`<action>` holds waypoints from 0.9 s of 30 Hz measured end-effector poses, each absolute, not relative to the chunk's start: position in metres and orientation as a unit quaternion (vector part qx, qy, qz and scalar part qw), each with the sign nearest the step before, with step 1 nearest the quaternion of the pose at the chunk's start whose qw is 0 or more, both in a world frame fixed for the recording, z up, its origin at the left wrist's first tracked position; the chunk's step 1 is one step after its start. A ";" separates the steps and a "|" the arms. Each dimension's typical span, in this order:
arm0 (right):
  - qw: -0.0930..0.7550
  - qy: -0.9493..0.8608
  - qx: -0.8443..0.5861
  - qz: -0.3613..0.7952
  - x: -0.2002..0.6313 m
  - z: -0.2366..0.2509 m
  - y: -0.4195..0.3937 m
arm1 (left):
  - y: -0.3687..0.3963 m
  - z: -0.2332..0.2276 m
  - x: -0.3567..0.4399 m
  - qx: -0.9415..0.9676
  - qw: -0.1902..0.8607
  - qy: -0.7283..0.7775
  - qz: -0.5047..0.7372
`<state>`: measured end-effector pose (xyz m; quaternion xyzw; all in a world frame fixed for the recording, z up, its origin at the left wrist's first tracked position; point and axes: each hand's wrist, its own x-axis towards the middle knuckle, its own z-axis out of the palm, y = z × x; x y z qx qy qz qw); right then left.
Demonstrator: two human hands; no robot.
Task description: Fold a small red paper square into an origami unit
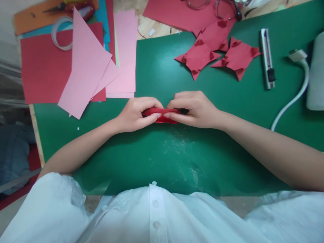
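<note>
Between both hands is a folded piece of red paper (165, 116), held over the green tabletop near the middle of the view. My left hand (139, 114) grips its left end, thumb on the near side and fingers curled behind. From the other side, my right hand (193, 109) pinches the right end in the same way, the two thumb tips almost meeting. The fingers hide much of the paper, so its full shape is not visible. Beyond my right hand lie red folded paper stars (196, 59) with curled points, one (239, 57) close beside another.
Pink sheets (86, 67) and red paper (45, 67) lie at the left, with a tape roll (56, 35) and scissors (84, 10) on them. A box cutter (267, 59), a white cable (291, 92) and a white device (316, 74) are on the right of the green mat (157, 162).
</note>
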<state>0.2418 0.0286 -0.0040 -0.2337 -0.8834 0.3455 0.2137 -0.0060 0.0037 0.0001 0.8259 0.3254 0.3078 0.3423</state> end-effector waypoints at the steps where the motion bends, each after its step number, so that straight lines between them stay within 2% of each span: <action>1: 0.213 -0.883 -0.235 0.347 0.242 -0.003 0.028 | 0.004 0.000 -0.006 0.827 0.343 0.329 0.301; 14: 0.239 -0.823 -0.280 0.433 0.242 0.002 0.027 | 0.005 0.001 -0.007 0.785 0.396 0.370 0.300; 27: 0.247 -0.812 -0.290 0.442 0.241 0.001 0.026 | 0.005 0.003 -0.007 0.761 0.420 0.388 0.307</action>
